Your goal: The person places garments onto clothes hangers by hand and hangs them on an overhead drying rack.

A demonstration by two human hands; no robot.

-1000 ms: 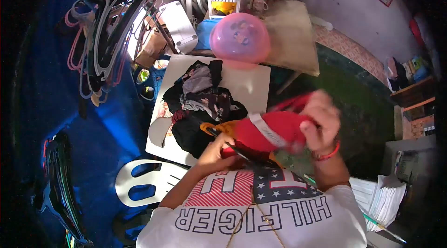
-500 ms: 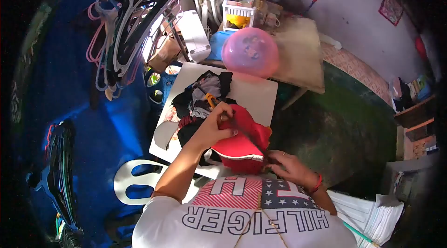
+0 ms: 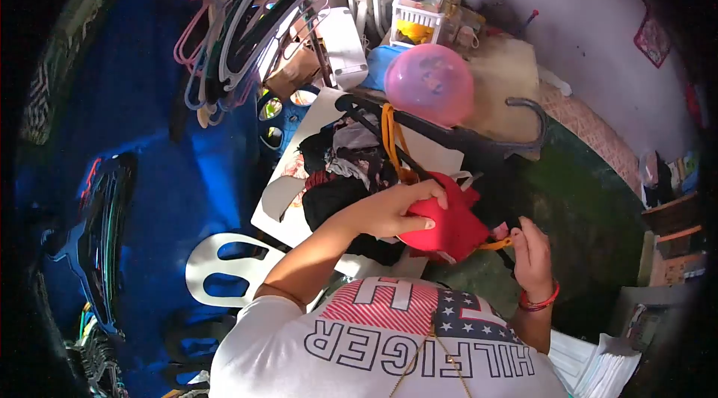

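A red garment with orange straps (image 3: 441, 226) is bunched in front of my chest, and my left hand (image 3: 400, 211) is closed on it, thumb on top. One orange strap (image 3: 389, 140) loops around a dark clothes hanger (image 3: 441, 125), whose curved hook points to the right. My right hand (image 3: 532, 256), with a red band at the wrist, pinches another orange strap at the garment's right end. Part of the hanger is hidden behind the garment. Black and grey clothes (image 3: 348, 151) lie piled just beyond my left hand on the white table (image 3: 280, 222).
A pink balloon (image 3: 430, 84) sits by a wooden table (image 3: 508, 65) holding a white basket (image 3: 417, 23). Several hangers (image 3: 258, 20) hang at upper left, with more (image 3: 97, 241) at lower left. A white plastic chair (image 3: 224, 269) stands at my left.
The red garment has turned and moved right, bringing the dark hanger and its hook into view. My right hand has moved right and up, drawing the orange strap outward.
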